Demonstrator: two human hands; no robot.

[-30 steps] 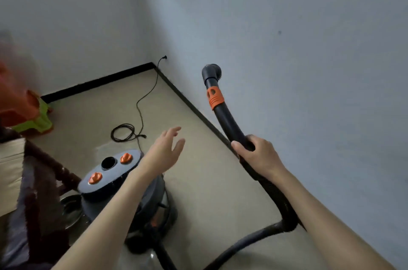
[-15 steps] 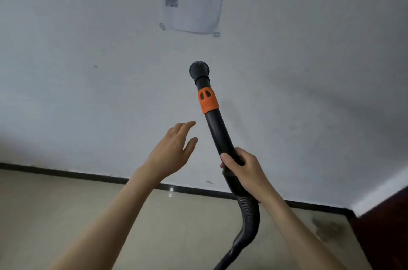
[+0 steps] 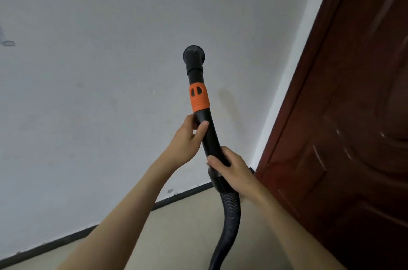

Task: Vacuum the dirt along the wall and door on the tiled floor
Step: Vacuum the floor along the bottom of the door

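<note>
While both hands grip the vacuum wand (image 3: 210,137), its nozzle (image 3: 194,54) points up past the fingertips. Left hand (image 3: 187,137) is nearer it; tiled floor (image 3: 176,236) lies below

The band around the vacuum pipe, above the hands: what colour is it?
Orange. The band shows best in the head view, on the black pipe.

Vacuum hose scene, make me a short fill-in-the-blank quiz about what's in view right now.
1. The band on the hose below the nozzle is coloured ____.
2. The number of hands gripping the hose is ____.
3. The hand higher on the hose is the ____ hand.
4. The door stands on the ____ side of the view.

Missing words: orange; two; left; right
</note>
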